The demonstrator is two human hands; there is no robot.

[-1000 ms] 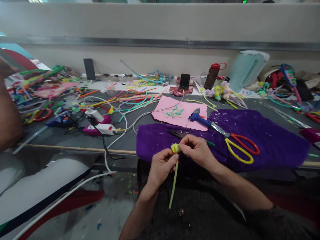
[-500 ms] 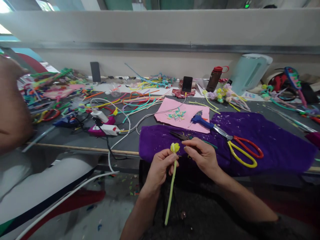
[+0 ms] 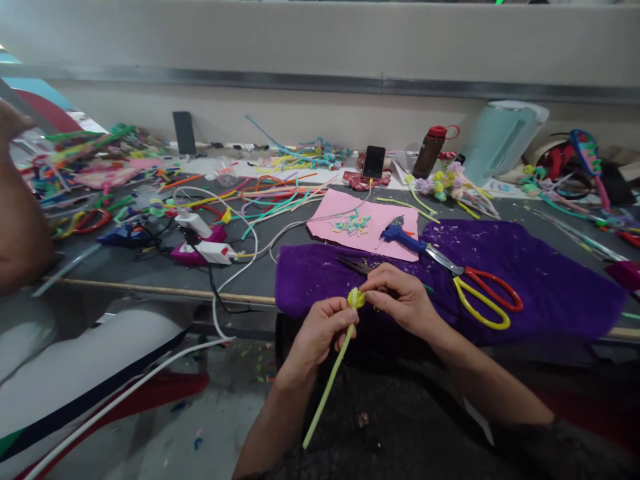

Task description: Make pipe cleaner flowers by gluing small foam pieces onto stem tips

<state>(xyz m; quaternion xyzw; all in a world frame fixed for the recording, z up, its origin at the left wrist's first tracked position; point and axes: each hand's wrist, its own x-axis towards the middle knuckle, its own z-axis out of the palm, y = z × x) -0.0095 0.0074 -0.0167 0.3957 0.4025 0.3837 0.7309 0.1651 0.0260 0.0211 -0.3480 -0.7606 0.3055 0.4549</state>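
Between thumb and fingers, my left hand (image 3: 320, 331) pinches a pipe-cleaner flower (image 3: 356, 298) just under its yellow head. Its pale green stem (image 3: 325, 397) slants down to the left below the hand. My right hand (image 3: 400, 297) is closed, thumb and fingertips at the right side of the flower head. Behind the right hand, dark-jawed pliers (image 3: 354, 266) lie on a purple cloth (image 3: 310, 273), their handles mostly hidden. To the right are scissors (image 3: 480, 300) with one red and one yellow handle, beside a blue glue gun (image 3: 400, 235).
Pink paper (image 3: 325, 223) holds several short pipe-cleaner snippets. A white power strip (image 3: 207, 252) with cables sits at left. Farther back stand a phone (image 3: 373, 163), a brown bottle (image 3: 430, 152) and a pale kettle (image 3: 505, 143). Another person's arm (image 3: 23, 213) is at the left edge.
My right hand has moved left and now touches the flower head. The stem's lower end has swung left, and the camera view has tipped down slightly.
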